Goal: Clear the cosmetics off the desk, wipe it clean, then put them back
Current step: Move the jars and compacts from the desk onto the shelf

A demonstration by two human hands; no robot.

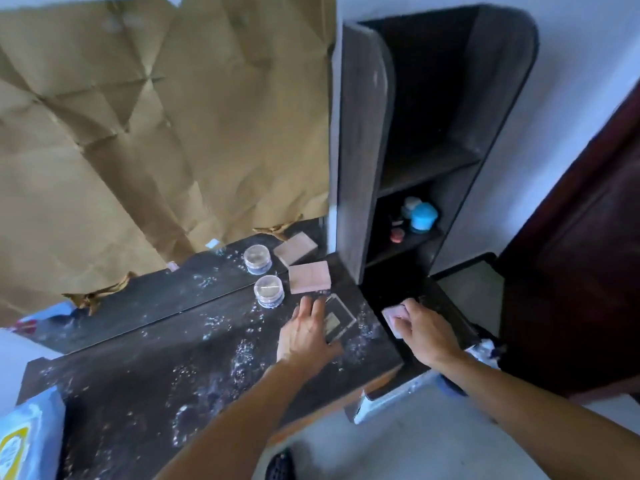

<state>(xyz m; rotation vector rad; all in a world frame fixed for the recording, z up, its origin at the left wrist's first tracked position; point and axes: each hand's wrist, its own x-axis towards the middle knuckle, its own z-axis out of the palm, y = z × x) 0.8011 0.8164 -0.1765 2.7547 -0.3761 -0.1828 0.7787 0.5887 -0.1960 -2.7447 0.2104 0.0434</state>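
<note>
While my left hand (306, 336) lies flat, fingers spread, on a dark square compact (337, 318) near the counter's (145, 382) right end, my right hand (420, 327) has its grip closed around a pale pink case (391, 315), long axis running toward the shelf unit (363, 140).

Desk (166, 368): dark wood-grain top, matt, flecked with pale wet-looking spots
Paper (156, 116) at 11 o'clock: brown, creased, matt, torn along lower edge
Mirror (194, 271) under it: glossy, reflects desk
Jar (269, 291): clear glossy plastic
Box (309, 277) at 3 o'clock of jar: pale pink, smooth, matt
Shelf (367, 140): dark grey wood grain, matt
Tub (423, 217) on shelf: smooth blue plastic
Packet (24, 441) at 8 o'clock: shiny plastic film
</note>
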